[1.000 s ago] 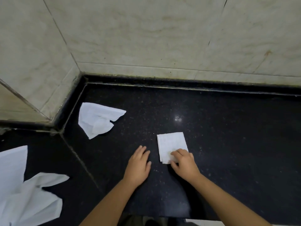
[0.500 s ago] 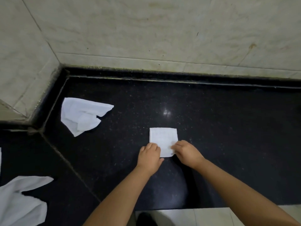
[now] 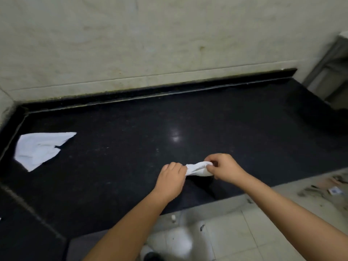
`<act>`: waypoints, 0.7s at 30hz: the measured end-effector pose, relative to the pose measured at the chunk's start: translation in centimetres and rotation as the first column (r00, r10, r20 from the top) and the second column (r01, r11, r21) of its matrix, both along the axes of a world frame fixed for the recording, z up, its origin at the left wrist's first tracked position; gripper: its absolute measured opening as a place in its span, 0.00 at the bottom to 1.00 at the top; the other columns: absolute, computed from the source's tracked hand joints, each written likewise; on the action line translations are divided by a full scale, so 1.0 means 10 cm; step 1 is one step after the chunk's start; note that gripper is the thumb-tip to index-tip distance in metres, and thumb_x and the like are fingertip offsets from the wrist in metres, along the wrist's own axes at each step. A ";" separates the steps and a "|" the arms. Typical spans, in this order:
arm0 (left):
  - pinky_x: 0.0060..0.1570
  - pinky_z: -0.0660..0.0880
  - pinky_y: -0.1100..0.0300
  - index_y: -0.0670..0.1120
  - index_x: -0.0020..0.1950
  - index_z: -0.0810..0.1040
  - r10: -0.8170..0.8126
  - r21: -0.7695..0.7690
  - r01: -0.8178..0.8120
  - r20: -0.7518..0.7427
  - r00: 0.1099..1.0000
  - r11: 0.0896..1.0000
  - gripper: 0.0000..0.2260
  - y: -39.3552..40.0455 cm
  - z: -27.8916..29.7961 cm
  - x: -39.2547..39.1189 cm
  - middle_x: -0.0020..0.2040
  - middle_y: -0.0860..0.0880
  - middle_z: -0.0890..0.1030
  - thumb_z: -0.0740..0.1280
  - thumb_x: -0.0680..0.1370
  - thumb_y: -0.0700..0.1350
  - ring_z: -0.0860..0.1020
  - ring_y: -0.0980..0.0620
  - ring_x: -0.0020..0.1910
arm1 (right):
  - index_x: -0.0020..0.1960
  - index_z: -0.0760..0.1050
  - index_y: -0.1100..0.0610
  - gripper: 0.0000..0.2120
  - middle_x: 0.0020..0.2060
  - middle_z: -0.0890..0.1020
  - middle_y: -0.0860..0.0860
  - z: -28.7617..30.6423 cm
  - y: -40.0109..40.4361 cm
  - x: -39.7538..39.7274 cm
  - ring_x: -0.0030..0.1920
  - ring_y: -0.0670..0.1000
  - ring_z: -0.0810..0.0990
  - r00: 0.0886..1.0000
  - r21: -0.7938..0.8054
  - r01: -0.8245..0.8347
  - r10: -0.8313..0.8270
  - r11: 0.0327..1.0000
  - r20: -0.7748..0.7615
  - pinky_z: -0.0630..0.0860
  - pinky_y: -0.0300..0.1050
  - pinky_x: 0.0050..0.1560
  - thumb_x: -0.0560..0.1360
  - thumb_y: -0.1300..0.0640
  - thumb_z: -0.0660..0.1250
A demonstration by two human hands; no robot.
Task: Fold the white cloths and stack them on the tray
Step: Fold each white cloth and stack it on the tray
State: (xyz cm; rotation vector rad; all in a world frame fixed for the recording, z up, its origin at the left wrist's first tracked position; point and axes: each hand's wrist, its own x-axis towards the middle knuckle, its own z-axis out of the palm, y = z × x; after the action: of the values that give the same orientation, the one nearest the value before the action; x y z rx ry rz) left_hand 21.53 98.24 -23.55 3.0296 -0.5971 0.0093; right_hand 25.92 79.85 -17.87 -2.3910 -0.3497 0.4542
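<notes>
A small folded white cloth (image 3: 197, 168) hangs bunched between both my hands, just above the black countertop (image 3: 131, 147) near its front edge. My left hand (image 3: 172, 178) pinches its left end. My right hand (image 3: 224, 167) grips its right end with curled fingers. A second white cloth (image 3: 40, 149) lies crumpled and unfolded at the far left of the counter. No tray shows in this view.
A pale tiled wall (image 3: 150, 44) runs behind the counter, with a corner at the left. A grey metal frame (image 3: 329, 68) stands at the right end. Below the front edge is a light tiled floor (image 3: 235, 232) with debris at the right.
The folded cloth lay flat on the counter under my fingers; now both hands have lifted it and it is bunched between them. The view has swung right, hiding the cloths at lower left.
</notes>
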 end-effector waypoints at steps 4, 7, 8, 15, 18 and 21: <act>0.26 0.69 0.62 0.46 0.39 0.77 -0.160 0.049 0.157 0.049 0.986 0.986 0.05 -1.08 0.47 0.21 0.35 0.50 0.78 0.69 0.65 0.41 0.77 0.50 0.32 | 0.46 0.79 0.56 0.10 0.36 0.78 0.48 0.32 -1.18 -0.23 0.31 0.40 0.76 0.989 0.049 0.138 -0.140 0.989 0.054 0.69 0.33 0.34 0.72 0.66 0.60; 0.40 0.69 0.54 0.42 0.53 0.73 -0.232 -0.078 0.227 -0.066 0.970 0.971 0.06 -1.99 0.84 0.36 0.51 0.45 0.75 0.59 0.79 0.41 0.74 0.45 0.47 | 0.49 0.79 0.60 0.11 0.43 0.81 0.54 0.56 -2.10 -0.42 0.43 0.52 0.78 0.965 0.099 0.250 -0.256 0.963 0.054 0.75 0.44 0.44 0.71 0.67 0.61; 0.39 0.67 0.56 0.43 0.53 0.71 -0.256 -0.138 0.239 -0.123 0.959 0.961 0.06 -2.27 0.97 0.40 0.52 0.45 0.73 0.55 0.80 0.42 0.73 0.45 0.47 | 0.50 0.78 0.60 0.11 0.45 0.81 0.55 0.64 -2.37 -0.48 0.43 0.53 0.78 0.959 0.110 0.272 -0.279 0.956 0.053 0.75 0.43 0.46 0.70 0.68 0.63; 0.42 0.70 0.52 0.42 0.46 0.69 -0.502 -0.185 0.473 -0.164 0.849 0.861 0.04 -3.99 1.60 0.85 0.48 0.46 0.71 0.56 0.79 0.41 0.73 0.45 0.44 | 0.50 0.78 0.54 0.13 0.38 0.78 0.45 1.00 -3.92 -0.50 0.38 0.44 0.75 0.893 0.041 0.417 -0.418 0.908 0.166 0.70 0.34 0.40 0.67 0.64 0.70; 0.51 0.72 0.49 0.40 0.52 0.72 -0.607 -0.143 0.591 -0.127 0.785 0.794 0.06 -4.58 1.78 1.07 0.52 0.44 0.73 0.58 0.78 0.40 0.75 0.44 0.50 | 0.45 0.80 0.61 0.05 0.35 0.77 0.48 1.15 -4.48 -0.39 0.37 0.45 0.75 0.857 0.015 0.460 -0.449 0.888 0.251 0.72 0.46 0.43 0.69 0.63 0.70; 0.54 0.70 0.52 0.40 0.55 0.73 -0.688 -0.112 0.680 -0.059 0.723 0.724 0.09 -5.21 1.93 1.41 0.54 0.43 0.74 0.57 0.79 0.42 0.73 0.45 0.54 | 0.37 0.78 0.60 0.05 0.30 0.71 0.44 1.31 -5.15 -0.14 0.33 0.41 0.70 0.834 -0.042 0.468 -0.426 0.883 0.349 0.69 0.42 0.39 0.70 0.60 0.71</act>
State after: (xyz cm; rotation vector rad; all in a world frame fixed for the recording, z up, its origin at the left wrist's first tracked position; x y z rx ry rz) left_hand 35.67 46.15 -4.21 2.5102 -1.6178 -0.1397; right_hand 24.49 28.37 -4.74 -2.5655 0.1107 -0.1528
